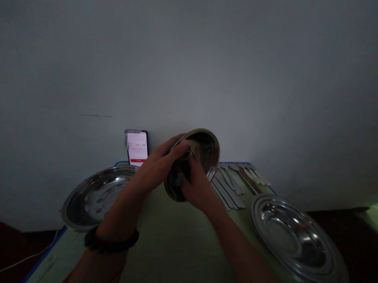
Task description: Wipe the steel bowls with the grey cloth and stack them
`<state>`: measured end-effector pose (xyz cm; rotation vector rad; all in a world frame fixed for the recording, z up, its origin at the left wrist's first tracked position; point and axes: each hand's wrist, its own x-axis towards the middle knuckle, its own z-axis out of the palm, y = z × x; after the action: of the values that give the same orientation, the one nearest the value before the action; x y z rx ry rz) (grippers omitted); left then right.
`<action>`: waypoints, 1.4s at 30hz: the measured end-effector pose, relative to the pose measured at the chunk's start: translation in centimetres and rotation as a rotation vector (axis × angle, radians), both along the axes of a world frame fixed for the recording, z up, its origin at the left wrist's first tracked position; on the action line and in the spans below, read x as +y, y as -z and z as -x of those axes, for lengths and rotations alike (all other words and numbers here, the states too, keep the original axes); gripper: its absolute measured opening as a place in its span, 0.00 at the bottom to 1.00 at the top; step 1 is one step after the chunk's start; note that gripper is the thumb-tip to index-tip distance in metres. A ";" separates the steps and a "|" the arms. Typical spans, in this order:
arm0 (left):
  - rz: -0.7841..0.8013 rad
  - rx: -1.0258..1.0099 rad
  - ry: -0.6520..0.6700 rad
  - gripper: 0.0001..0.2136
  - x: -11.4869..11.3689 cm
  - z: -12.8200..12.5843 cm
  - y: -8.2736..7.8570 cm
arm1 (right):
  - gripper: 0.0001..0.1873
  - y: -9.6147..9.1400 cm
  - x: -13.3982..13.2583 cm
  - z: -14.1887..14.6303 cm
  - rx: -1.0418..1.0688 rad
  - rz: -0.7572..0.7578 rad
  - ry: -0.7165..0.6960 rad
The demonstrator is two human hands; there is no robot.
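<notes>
Fingers (178, 150) of left hand (158, 163) around bowl (212, 154), right hand (197, 184) inside, grip unclear, amid basin (86, 197), phone (138, 145), cutlery (227, 192), plates (281, 235).

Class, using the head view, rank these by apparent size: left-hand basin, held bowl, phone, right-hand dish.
Largest to smallest:
1. Right-hand dish
2. Left-hand basin, partly hidden by an arm
3. Held bowl
4. Phone

A grey wall (192, 66) is filling the upper frame, a thin mark (95, 115) showing left of centre. A phone (138, 145) is standing left of centre, its lit screen displaying digits above a red bar. A shiny metal basin (76, 199) is sitting lower left, a white cord (24, 259) curving below it. Metal cutlery (232, 195) is lying right of centre, and a broad metal dish (281, 235) is resting lower right on a pale green, blue-edged table (172, 241).
</notes>
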<state>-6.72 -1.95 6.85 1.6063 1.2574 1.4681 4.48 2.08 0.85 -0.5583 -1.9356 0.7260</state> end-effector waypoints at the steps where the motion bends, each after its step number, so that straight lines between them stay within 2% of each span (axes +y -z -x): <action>1: -0.007 -0.029 0.002 0.25 0.0 0.0 0.0 | 0.26 -0.2 -0.2 0.1 0.032 0.018 -0.009; 7: 0.062 -0.155 0.002 0.24 -0.1 -0.7 0.5 | 0.27 -0.7 -1.0 0.3 0.207 0.152 -0.009; 13: 0.068 -0.223 -0.100 0.26 -0.1 -0.6 0.6 | 0.20 -1.8 -0.9 -0.9 0.011 0.121 -0.226; 19: 0.085 -0.221 -0.125 0.24 0.1 0.9 1.5 | 0.16 -2.5 -0.7 -1.8 -0.068 0.136 -0.322; 21: 0.089 -0.224 -0.129 0.23 0.2 1.2 1.8 | 0.14 -2.5 -0.6 -2.0 -0.114 0.112 -0.294; 25: 0.049 -0.242 -0.184 0.22 0.5 1.4 2.0 | 0.08 -2.3 -0.7 -1.8 -0.198 0.037 -0.102; 27: 0.030 -0.258 -0.216 0.22 0.4 1.3 1.9 | 0.09 -2.5 -1.1 -1.6 -0.164 0.019 -0.112; 29: 0.014 -0.289 -0.274 0.22 0.2 1.2 1.5 | 0.10 -2.9 -1.6 -1.5 -0.145 0.000 -0.191; 31: -0.003 -0.327 -0.397 0.22 0.0 1.1 1.0 | 0.11 -3.5 -2.0 -1.7 -0.195 -0.019 -0.239; 33: -0.028 -0.333 -0.489 0.21 -0.4 1.1 0.4 | 0.10 -3.9 -1.9 -2.3 -0.318 -0.040 -0.189; 34: -0.043 -0.315 -0.489 0.21 -0.6 1.1 0.1 | 0.10 -3.9 -1.6 -2.5 -0.381 -0.058 -0.131; 36: -0.077 -0.260 -0.402 0.20 -1.0 1.0 -0.3 | 0.13 -3.4 -0.7 -3.0 -0.450 -0.116 0.028; 38: -0.086 -0.199 -0.305 0.20 -1.4 0.8 -0.7 | 0.18 -2.4 0.3 -3.1 -0.436 -0.180 0.159; 40: -0.066 -0.159 -0.259 0.22 -1.7 0.5 -0.7 | 0.24 -1.6 0.8 -3.0 -0.414 -0.221 0.195; 42: -0.044 -0.140 -0.234 0.22 -1.6 0.4 -0.5 | 0.30 -1.2 0.7 -2.8 -0.437 -0.229 0.154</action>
<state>-7.08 -3.53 7.37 1.3935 1.3761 1.7302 7.27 2.75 2.09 -0.7582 -2.3074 0.2909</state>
